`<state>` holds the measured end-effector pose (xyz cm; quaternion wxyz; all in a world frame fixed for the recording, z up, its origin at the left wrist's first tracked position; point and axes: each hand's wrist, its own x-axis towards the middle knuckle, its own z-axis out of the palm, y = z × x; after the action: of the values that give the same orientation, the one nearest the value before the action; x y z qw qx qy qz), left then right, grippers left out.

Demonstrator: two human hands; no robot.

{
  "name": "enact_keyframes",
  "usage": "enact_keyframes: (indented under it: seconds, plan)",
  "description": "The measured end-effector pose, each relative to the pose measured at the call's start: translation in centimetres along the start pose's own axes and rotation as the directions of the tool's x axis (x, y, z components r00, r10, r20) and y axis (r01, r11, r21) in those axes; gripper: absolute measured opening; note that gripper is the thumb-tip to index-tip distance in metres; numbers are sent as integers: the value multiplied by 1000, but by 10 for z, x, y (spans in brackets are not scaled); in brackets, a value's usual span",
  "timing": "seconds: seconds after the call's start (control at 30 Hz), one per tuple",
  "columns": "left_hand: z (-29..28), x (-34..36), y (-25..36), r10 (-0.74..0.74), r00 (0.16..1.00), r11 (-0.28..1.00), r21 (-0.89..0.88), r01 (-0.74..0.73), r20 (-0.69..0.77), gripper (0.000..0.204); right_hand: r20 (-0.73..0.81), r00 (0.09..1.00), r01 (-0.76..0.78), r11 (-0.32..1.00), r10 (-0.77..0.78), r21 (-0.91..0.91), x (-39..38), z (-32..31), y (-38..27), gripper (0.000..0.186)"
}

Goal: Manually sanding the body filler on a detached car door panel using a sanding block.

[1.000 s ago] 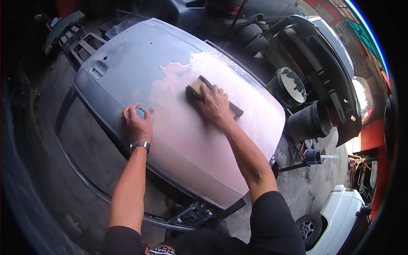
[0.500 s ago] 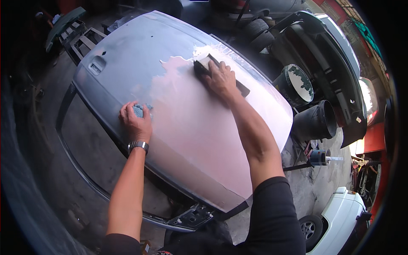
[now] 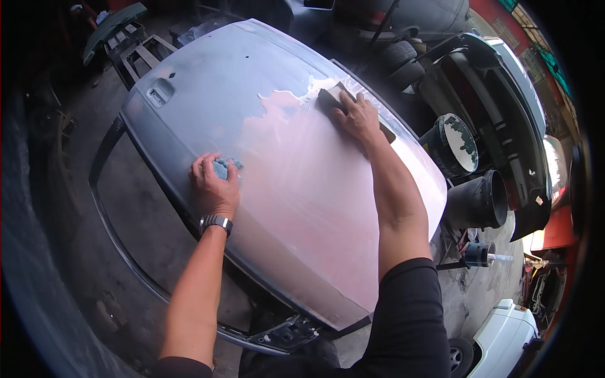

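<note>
A car door panel (image 3: 201,75) lies flat before me, grey-blue on the left, with uneven pale pink filler (image 3: 315,220) over much of the right. My left hand (image 3: 214,186) curls round a crumpled blue sponge or cloth (image 3: 222,169), resting on the door near its left edge. My right hand (image 3: 358,120) grips a long dark sanding block (image 3: 331,101) with a pale top, lying on the filler near the door's far right edge. The handle recess (image 3: 159,91) is at the far left; the open window frame (image 3: 103,160) extends left and below.
Two dark buckets (image 3: 460,145) (image 3: 472,200), one pale-crusted, and a small blue can (image 3: 476,255) stand right. Beyond are a black loose body part (image 3: 517,145), stacked tyres (image 3: 403,72) and a metal stand (image 3: 142,53). A white car (image 3: 507,331) is at lower right.
My right hand and the sanding block have slid away from me and rightward, up to the upper part of the filler. My left hand stays put on the door; the view has shifted slightly.
</note>
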<state>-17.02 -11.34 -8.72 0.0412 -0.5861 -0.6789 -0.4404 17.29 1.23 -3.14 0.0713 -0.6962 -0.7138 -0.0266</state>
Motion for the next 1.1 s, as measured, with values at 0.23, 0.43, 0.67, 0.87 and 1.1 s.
enact_keyframes:
  seconds: [0.23, 0.43, 0.67, 0.87, 1.1]
  plan:
    - [-13, 6, -25, -46, 999, 999, 30, 45, 29, 30, 12, 926, 376, 926, -376, 17, -162, -2, -53, 75]
    - [-16, 9, -5, -9, 1000, 1000, -4, 9, 22, 28, 41, 972, 230, 972, -232, 46, -69, -19, 7, 66]
    - [-11, 4, -6, -27, 999, 1000, -15, 28, 34, 28, 2, 999, 54, 998, -54, -43, -18, 1, 6, 59]
    - [-6, 6, -24, -47, 999, 999, -13, 47, 16, 29, -16, 917, 398, 917, -398, -20, -164, -4, -28, 80]
    - [-2, 3, -3, -10, 1000, 1000, -4, 10, 2, 28, 1, 999, 50, 998, -50, -47, -1, -5, 26, 61]
